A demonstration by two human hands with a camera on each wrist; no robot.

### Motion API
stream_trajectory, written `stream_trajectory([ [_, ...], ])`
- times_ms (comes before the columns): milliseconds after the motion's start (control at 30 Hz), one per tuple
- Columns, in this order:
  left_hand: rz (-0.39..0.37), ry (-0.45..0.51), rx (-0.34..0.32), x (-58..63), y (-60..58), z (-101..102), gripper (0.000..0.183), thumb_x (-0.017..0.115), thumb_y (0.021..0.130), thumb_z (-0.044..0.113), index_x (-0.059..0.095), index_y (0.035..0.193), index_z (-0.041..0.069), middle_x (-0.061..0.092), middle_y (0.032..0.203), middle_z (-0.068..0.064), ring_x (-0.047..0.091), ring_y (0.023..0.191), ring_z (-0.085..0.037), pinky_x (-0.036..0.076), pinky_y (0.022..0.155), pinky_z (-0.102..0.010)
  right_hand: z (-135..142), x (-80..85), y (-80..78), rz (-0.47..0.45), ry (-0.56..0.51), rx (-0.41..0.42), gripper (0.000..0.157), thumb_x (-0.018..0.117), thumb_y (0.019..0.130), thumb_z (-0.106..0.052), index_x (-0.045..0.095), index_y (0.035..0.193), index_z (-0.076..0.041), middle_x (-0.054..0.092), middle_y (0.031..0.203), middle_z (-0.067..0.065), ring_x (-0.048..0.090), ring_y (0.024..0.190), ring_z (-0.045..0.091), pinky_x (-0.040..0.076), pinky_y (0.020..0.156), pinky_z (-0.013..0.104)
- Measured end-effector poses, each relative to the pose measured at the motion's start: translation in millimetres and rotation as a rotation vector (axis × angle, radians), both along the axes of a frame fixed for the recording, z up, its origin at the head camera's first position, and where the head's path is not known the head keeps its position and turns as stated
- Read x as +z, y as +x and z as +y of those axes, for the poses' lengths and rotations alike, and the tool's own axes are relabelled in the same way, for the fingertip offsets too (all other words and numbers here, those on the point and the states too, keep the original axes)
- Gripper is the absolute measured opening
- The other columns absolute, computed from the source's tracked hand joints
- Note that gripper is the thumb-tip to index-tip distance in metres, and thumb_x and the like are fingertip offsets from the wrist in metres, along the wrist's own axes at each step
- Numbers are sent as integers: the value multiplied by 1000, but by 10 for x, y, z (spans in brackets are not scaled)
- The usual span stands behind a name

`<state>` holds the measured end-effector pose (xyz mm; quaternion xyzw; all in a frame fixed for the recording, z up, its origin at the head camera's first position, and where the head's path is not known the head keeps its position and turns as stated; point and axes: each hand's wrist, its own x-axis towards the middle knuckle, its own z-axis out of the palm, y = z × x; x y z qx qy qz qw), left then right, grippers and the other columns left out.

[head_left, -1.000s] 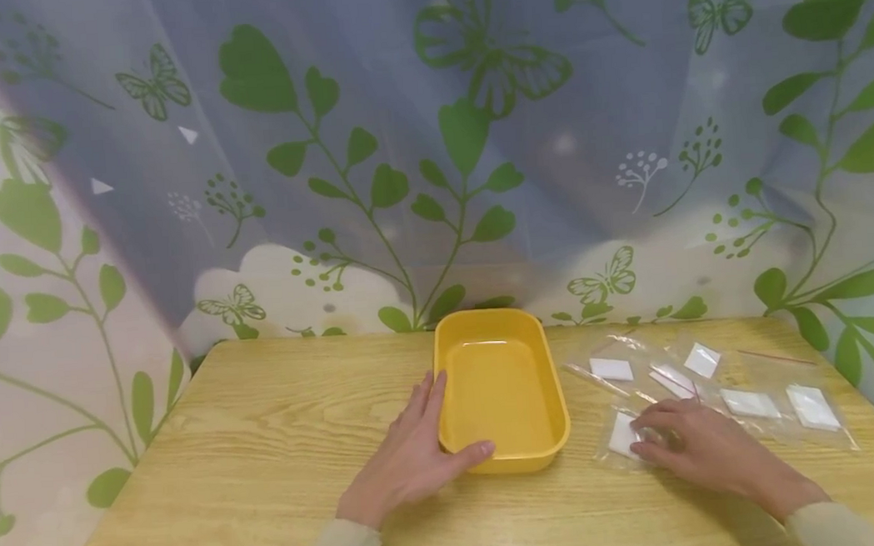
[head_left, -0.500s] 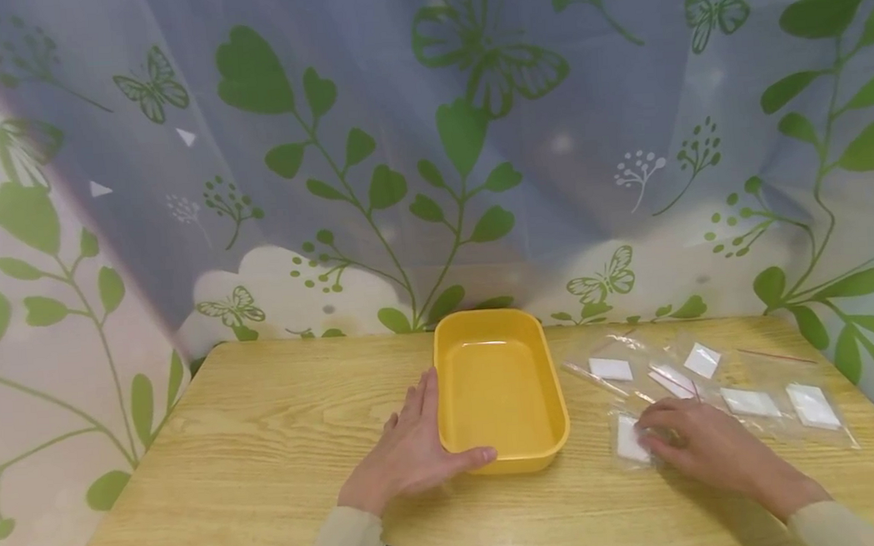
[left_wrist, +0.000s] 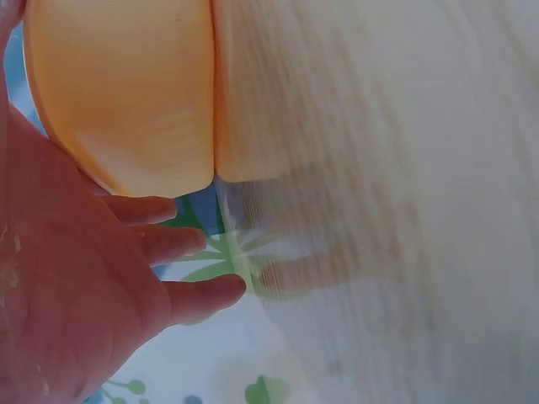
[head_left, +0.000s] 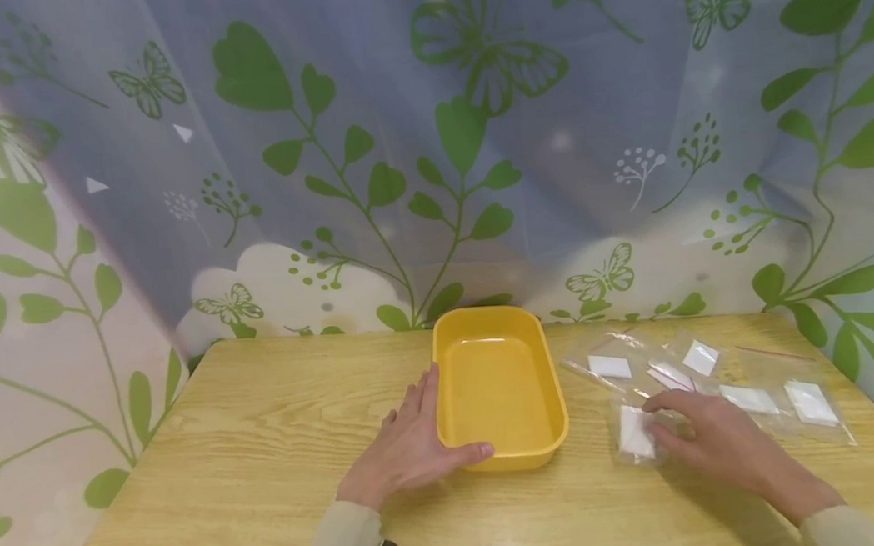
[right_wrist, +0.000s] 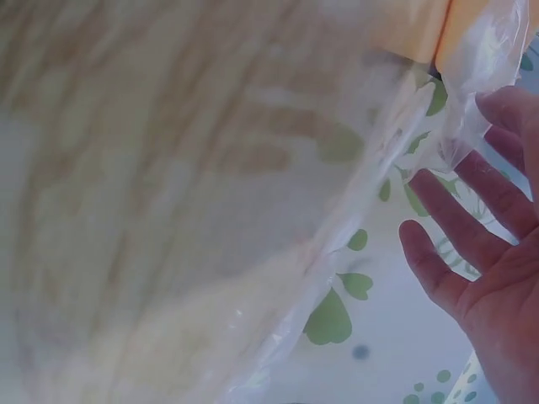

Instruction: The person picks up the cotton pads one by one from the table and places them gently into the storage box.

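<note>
A yellow plastic bin (head_left: 500, 386) stands at the middle of the table. My left hand (head_left: 403, 455) rests against its left side, fingers straight and thumb along the front. In the left wrist view those fingers (left_wrist: 173, 240) extend beside the bin's wall. On the right, my right hand (head_left: 725, 439) pinches the right edge of a small clear zip bag (head_left: 635, 433) with a white rectangular piece inside. The right wrist view has crinkled clear plastic (right_wrist: 472, 101) at the thumb and forefinger, while the other fingers spread loosely.
Several more clear bags with white pieces, such as one bag (head_left: 811, 403) at the far right and another (head_left: 610, 368) near the bin, lie overlapping on the wooden table (head_left: 280, 416). A patterned curtain (head_left: 399, 142) hangs right behind the table's back edge.
The right hand and the bag it pinches have shifted slightly to the right, and the bag seems a little raised. The left hand and the bin have barely moved.
</note>
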<state>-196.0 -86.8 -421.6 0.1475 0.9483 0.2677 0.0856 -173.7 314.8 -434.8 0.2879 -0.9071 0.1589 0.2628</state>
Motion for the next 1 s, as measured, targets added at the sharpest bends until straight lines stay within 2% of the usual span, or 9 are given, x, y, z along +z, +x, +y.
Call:
stream_trajectory([
  [200,6,10,5,4,-13,-4,131,59,75,88,-4,166,18,11,173,-11,18,159,-35,23,126,-63,-25,79,-22,63,-18,45,36,88,66,-1,75,93,-20,78,90,-8,74,82,14,52,79,8],
  [333,-5,18,7,7,-18,-7,130,57,76,89,-7,166,20,9,174,-11,16,160,-35,20,127,-61,-51,158,-34,92,-36,67,36,88,66,0,76,95,-19,78,93,-6,74,84,17,51,81,7],
  [467,-11,28,9,8,-14,1,131,58,76,89,-6,166,19,10,173,-13,17,159,-35,20,128,-60,-92,257,-38,103,-52,68,37,87,67,1,77,97,-19,78,95,-4,74,84,20,53,79,9],
  [700,-16,36,7,25,4,9,133,62,74,87,-3,166,18,13,173,-14,19,159,-36,20,127,-62,-216,375,-69,84,-41,18,34,87,71,-3,77,97,-21,78,99,-4,74,86,20,55,75,18],
  [800,-21,35,8,37,13,10,133,64,73,86,-2,167,18,14,173,-14,20,159,-36,20,127,-62,-285,421,-101,82,-39,23,32,87,71,-3,77,97,-21,78,99,-5,74,88,20,56,75,23],
  [1000,-8,16,8,43,4,10,132,64,74,86,-1,167,18,16,172,-14,22,158,-38,23,126,-64,-443,507,-204,100,-40,72,30,86,73,-3,77,96,-18,77,97,-6,74,88,18,56,75,25],
])
